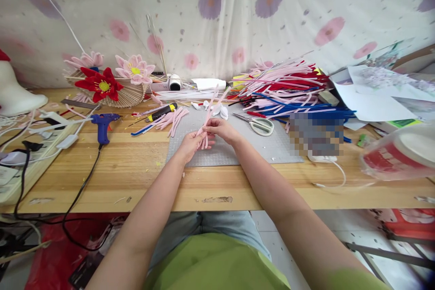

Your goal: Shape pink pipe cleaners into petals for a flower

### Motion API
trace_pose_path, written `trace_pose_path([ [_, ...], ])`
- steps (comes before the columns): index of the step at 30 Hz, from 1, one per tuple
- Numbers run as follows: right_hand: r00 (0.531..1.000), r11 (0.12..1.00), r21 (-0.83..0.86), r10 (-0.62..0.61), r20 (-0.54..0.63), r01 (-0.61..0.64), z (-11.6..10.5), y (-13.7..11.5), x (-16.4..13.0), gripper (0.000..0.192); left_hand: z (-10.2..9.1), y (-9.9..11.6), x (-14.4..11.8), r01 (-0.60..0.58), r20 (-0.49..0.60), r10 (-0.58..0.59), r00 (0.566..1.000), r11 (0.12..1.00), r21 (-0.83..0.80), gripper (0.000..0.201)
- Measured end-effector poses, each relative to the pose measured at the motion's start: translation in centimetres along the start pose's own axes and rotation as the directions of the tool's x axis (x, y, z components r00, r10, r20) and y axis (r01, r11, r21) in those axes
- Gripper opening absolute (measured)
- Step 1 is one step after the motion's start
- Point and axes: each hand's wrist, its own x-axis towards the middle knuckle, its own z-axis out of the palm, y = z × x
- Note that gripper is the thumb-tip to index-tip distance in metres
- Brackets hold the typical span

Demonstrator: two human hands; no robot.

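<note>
Several pink pipe cleaners (210, 109) stand up from between my hands, their lower ends showing below the fingers. My left hand (192, 145) is closed around their lower part. My right hand (221, 130) pinches the same strands just above, close against the left. Both hands are over a grey cutting mat (217, 158). To the right of my right hand, scissors (260, 126) with pale handles lie on the mat. White petal-like pieces (222, 111) lie beyond my hands. A small pile of cut pink pipe cleaners (174, 121) is left of them.
A blue glue gun (103, 127) with a black cord stands left, beside a power strip (30, 167). Red and pink pipe-cleaner flowers (102, 85) sit at the back left. A big heap of pipe cleaners (282, 86) is back right. A red-and-white tub (401, 152) stands far right.
</note>
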Motion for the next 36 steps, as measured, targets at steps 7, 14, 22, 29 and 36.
trace_pose_path([
  [7,1.0,1.0,-0.03,0.007,-0.009,-0.008,-0.4,-0.5,-0.1,0.021,-1.4,0.9,0.0,-0.007,-0.015,0.009,1.0,0.995,0.103,0.031],
  [14,0.998,0.997,-0.056,0.059,0.027,-0.058,-0.7,-0.2,-0.3,0.021,-2.3,1.4,0.1,-0.019,-0.131,0.043,0.99,0.985,0.174,0.027],
  [22,0.996,0.996,-0.042,0.078,0.034,-0.077,-0.7,-0.2,-0.4,0.022,-1.9,1.0,-0.1,-0.061,-0.026,0.071,0.997,0.959,0.278,0.039],
  [29,0.993,0.994,-0.036,0.101,0.064,-0.099,-0.9,-0.4,-0.5,0.02,-2.6,1.5,-0.1,-0.07,-0.044,0.088,0.995,0.948,0.309,0.036],
  [36,0.993,0.995,-0.015,0.101,0.067,-0.1,-0.8,0.0,-0.4,0.021,-1.7,0.9,-0.1,-0.079,0.039,0.07,0.997,0.935,0.345,0.037],
])
